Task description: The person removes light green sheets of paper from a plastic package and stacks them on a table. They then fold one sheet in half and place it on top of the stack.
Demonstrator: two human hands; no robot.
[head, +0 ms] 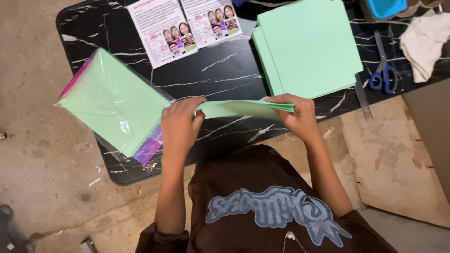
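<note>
A folded light green paper sheet [236, 108] is held flat just above the black marble-patterned table [220, 70]. My left hand [180, 125] pinches its left end. At the sheet's right end, my right hand [295, 115] grips the stacked edges. Behind the right hand lies a stack of light green sheets [307, 47]. To the left sits a clear plastic pack of coloured paper [115, 103] with a green sheet on top.
Two printed leaflets [185, 26] with small photos lie at the table's far side. Blue-handled scissors [384, 70] and a metal ruler [363, 98] rest at the right, near a white cloth [424, 42] and a blue container [385, 7]. Bare concrete floor surrounds the table.
</note>
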